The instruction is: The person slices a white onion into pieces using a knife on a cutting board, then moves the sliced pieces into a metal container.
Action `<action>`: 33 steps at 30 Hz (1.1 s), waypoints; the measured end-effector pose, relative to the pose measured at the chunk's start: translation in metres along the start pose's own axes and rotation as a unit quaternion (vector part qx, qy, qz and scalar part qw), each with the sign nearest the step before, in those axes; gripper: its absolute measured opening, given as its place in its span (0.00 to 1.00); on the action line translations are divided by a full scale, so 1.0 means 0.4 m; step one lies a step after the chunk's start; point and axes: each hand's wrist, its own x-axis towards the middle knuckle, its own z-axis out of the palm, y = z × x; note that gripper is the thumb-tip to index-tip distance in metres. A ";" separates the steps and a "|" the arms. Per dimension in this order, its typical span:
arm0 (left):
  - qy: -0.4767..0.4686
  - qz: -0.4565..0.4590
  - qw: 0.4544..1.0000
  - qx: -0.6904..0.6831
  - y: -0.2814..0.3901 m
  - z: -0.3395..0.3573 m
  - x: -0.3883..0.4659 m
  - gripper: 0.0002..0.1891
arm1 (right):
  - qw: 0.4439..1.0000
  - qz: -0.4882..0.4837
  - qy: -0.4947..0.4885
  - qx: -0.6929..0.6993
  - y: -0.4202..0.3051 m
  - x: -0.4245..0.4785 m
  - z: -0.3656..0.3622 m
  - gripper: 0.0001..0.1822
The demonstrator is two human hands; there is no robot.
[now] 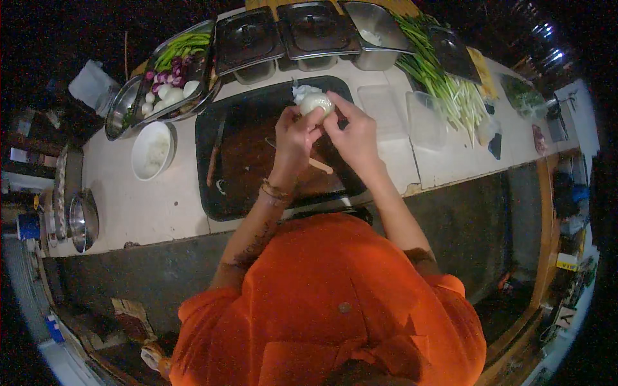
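Both hands hold a pale, round, shiny piece of food (316, 103), which looks like a peeled white onion, above a black-rimmed cutting board (227, 193) with a brown middle. My left hand (295, 137) supports it from below and the left, thumb across its front. The fingertips of my right hand (355, 130) touch its right side. Just behind it sits a crumpled whitish wad (304, 90), possibly plastic or cloth. Beneath the hands a light wooden handle (321, 167), likely a knife's, rests on the board; its other end is hidden. A small pale scrap (220, 186) lies near the board's left edge.
Left stand a white bowl (153, 150) of pale grains and a steel tray holding green pods (183, 48), purple shallots (169, 75) and white bulbs (174, 96). Lidded steel pans (248, 41) line the back. To the right are green onions (444, 91) and clear plastic containers (427, 120).
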 end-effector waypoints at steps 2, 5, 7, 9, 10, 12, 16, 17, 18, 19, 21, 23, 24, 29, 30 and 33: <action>0.005 -0.004 1.000 0.001 0.002 0.003 -0.003 0.17 | 1.000 0.001 0.007 0.003 0.003 0.000 0.002 0.16; 0.005 0.004 1.000 0.004 -0.002 0.007 -0.006 0.17 | 1.000 -0.004 0.017 0.000 0.007 0.000 0.005 0.16; 0.005 0.010 1.000 0.008 -0.008 0.003 -0.006 0.17 | 1.000 -0.008 0.020 -0.002 0.011 -0.001 0.008 0.15; 0.007 0.012 1.000 0.015 -0.016 -0.004 -0.003 0.17 | 1.000 -0.009 0.019 0.001 0.015 -0.001 0.009 0.15; 0.004 0.009 1.000 0.018 -0.018 -0.007 -0.002 0.18 | 1.000 0.015 0.007 0.024 0.013 0.000 0.007 0.15; -0.001 0.005 1.000 0.023 -0.020 -0.015 0.000 0.19 | 0.995 0.063 -0.019 0.070 0.009 0.003 0.000 0.14; -0.010 -0.017 0.998 0.062 -0.012 -0.035 0.010 0.21 | 0.998 0.020 -0.020 0.055 0.017 0.004 -0.001 0.13; -0.016 -0.028 0.998 0.061 -0.013 -0.043 0.017 0.22 | 0.999 -0.012 -0.014 0.046 0.009 0.007 0.000 0.13; -0.022 -0.039 0.997 0.060 -0.012 -0.048 0.020 0.22 | 0.998 -0.044 -0.007 0.036 0.004 0.009 0.000 0.13; -0.033 -0.034 0.997 0.064 -0.009 -0.048 0.021 0.20 | 0.998 -0.042 -0.015 0.039 0.005 0.009 0.001 0.13; -0.056 -0.022 0.996 0.071 -0.001 -0.046 0.021 0.18 | 0.998 -0.036 -0.030 0.046 0.008 0.008 0.002 0.13; -0.122 0.052 0.972 0.196 -0.018 -0.081 0.026 0.18 | 0.997 -0.029 -0.065 0.033 0.026 0.018 -0.005 0.13; -0.131 0.049 0.971 0.192 -0.016 -0.078 0.023 0.18 | 0.996 -0.024 -0.082 0.025 0.033 0.022 -0.010 0.13; -0.113 -0.078 0.990 0.026 0.016 -0.067 0.019 0.16 | 0.988 -0.016 -0.128 0.085 0.024 0.039 -0.033 0.14; -0.117 -0.098 0.988 0.014 0.023 -0.074 0.027 0.15 | 0.986 -0.032 -0.129 0.103 0.022 0.038 -0.034 0.15; -0.143 -0.069 0.984 0.087 0.029 -0.080 0.038 0.15 | 0.983 -0.017 -0.133 0.123 0.013 0.025 -0.027 0.15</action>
